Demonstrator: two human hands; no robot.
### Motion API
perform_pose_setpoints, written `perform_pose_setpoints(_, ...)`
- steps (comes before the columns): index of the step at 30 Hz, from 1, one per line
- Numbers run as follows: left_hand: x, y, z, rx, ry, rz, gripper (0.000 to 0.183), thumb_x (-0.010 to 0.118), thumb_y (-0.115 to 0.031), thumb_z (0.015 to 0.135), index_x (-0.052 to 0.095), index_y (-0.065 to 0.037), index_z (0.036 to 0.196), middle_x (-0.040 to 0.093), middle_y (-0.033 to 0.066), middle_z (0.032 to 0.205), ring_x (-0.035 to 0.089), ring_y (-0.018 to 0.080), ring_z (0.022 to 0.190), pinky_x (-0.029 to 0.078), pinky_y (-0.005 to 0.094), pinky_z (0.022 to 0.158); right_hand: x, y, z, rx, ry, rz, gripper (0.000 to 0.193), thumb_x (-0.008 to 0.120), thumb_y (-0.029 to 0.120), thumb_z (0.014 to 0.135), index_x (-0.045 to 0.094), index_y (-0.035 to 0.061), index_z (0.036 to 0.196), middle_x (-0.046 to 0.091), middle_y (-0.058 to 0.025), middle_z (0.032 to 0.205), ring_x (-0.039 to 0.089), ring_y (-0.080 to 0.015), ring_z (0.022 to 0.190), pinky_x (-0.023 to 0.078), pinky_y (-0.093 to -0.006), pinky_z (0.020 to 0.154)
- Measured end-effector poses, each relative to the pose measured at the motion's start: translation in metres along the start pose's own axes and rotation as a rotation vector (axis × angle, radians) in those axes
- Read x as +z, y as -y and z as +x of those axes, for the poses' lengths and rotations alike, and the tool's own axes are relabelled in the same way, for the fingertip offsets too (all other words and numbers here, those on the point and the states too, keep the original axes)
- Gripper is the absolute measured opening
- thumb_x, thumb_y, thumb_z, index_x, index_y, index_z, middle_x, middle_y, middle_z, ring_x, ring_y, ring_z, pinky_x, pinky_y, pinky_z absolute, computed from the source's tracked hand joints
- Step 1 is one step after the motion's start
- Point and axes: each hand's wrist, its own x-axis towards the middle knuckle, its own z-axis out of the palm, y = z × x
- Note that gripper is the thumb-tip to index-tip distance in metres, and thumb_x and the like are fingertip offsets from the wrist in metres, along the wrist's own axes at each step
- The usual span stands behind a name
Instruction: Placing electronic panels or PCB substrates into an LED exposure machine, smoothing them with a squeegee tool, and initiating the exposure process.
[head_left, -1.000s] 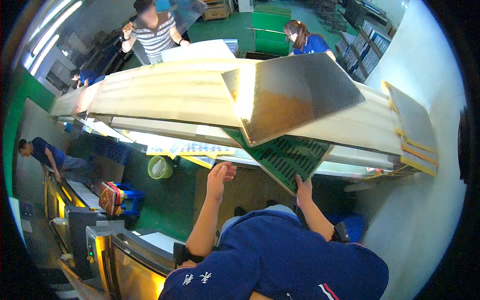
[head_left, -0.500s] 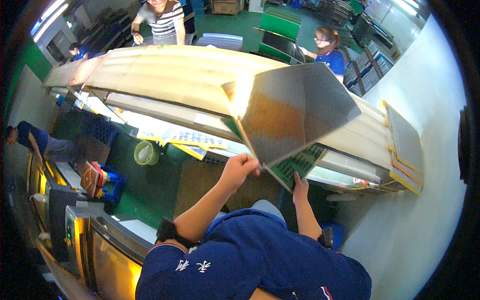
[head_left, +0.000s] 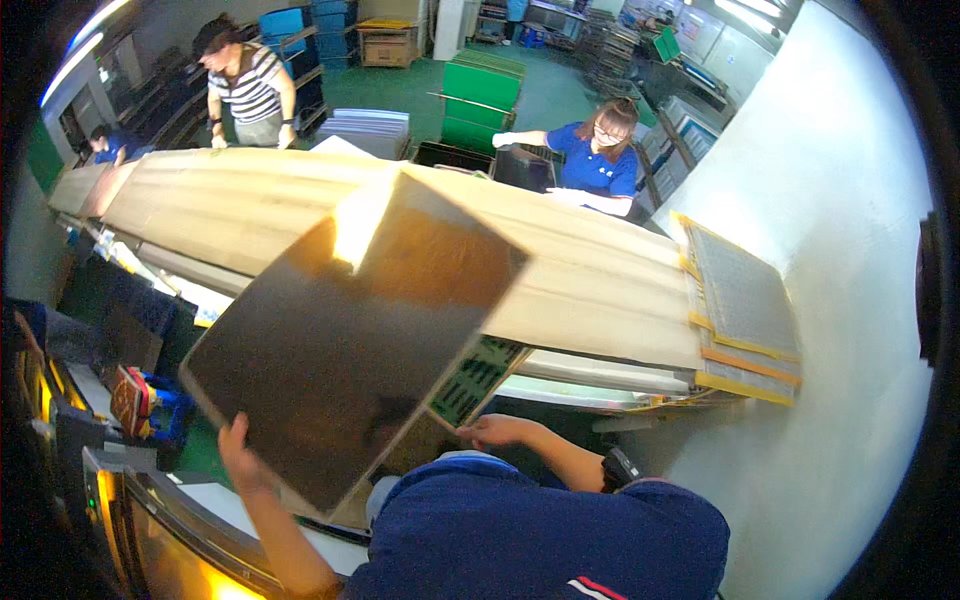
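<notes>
A large, dark, shiny flat panel (head_left: 340, 360) is tilted up in front of me, with a brown patch and a bright reflection across its upper part. My left hand (head_left: 237, 450) is closed on its lower left edge, the fingers partly hidden. Under its right side shows a green circuit board panel (head_left: 475, 380) with dark printed marks, mostly covered by the dark panel. My right hand (head_left: 495, 430) pinches the lower corner of this green panel. Whether the two panels touch is hidden.
A long, pale-topped bench (head_left: 600, 270) stretches across ahead. Mesh panels with yellow edges (head_left: 745, 300) lie at its right end by the wall. Co-workers stand beyond it, one handling a dark panel (head_left: 525, 168). A machine (head_left: 170, 530) glows orange at lower left, near a red and blue stool (head_left: 150, 400).
The dark panel has swung left and toward me. My left hand has moved from between the panels to the dark panel's left edge. My right hand has shifted left and down with the green panel.
</notes>
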Motion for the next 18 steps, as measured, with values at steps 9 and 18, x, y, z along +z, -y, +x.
perform_pose_setpoints(9, -0.201, 0.08, -0.234, -0.095, -0.862, 0.428, 0.062, 0.066, -0.038, 0.085, 0.052, -0.001, 0.132, 0.055, 0.019, 0.13, 0.055, 0.0395, 0.113, 0.046, 0.0491, 0.096, 0.008, 0.086, 0.026, -0.374, 0.35, -0.206, 0.054, 0.047, 0.049, 0.099, 0.066, 0.0006, 0.086, 0.066, -0.0154, 0.081, 0.061, -0.0288, 0.074, 0.047, -0.0394, 0.071)
perform_pose_setpoints(18, -0.308, 0.282, -0.405, 0.254, -1.415, 0.029, 0.026, 0.057, -0.027, 0.095, 0.052, -0.002, 0.103, 0.055, 0.0079, 0.084, 0.056, 0.0239, 0.072, 0.052, 0.0322, 0.068, 0.065, 0.145, 0.033, -0.298, 0.533, -0.193, 0.03, 0.056, 0.028, 0.097, 0.064, -0.0003, 0.091, 0.06, -0.0101, 0.073, 0.057, -0.0171, 0.072, 0.046, -0.0341, 0.068)
